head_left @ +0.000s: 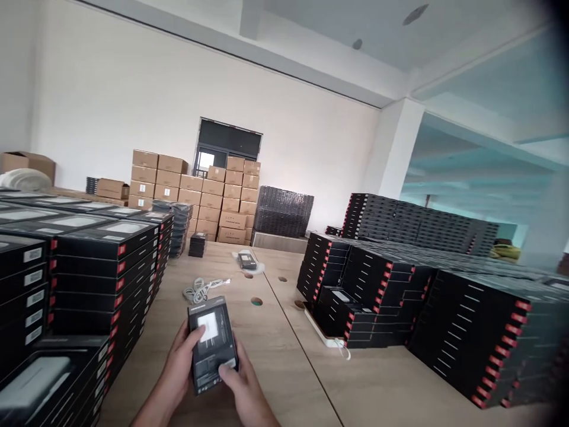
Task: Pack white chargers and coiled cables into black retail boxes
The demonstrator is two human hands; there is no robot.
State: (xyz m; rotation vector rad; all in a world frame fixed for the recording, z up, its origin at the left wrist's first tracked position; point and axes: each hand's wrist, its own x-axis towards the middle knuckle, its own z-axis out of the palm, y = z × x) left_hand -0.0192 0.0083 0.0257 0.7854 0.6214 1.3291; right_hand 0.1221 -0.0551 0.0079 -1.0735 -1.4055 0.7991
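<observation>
A black retail box [212, 347] with a white device pictured on its face is held between both hands above the wooden table [284, 367]. My left hand [180, 359] grips its left side, thumb pressed on the white picture. On the lower right edge my right hand [242, 379] is closed, its thumb lying near a small label. The fingers beneath the box are hidden. Just beyond the box lies a coiled white cable [202, 290] on the table.
Stacked black boxes [133, 261] rise close on the left. More black box stacks [368, 284] with red tabs fill the right. A small black box [246, 261] lies farther back, near round holes in the tabletop. Brown cartons [208, 201] are piled by the wall.
</observation>
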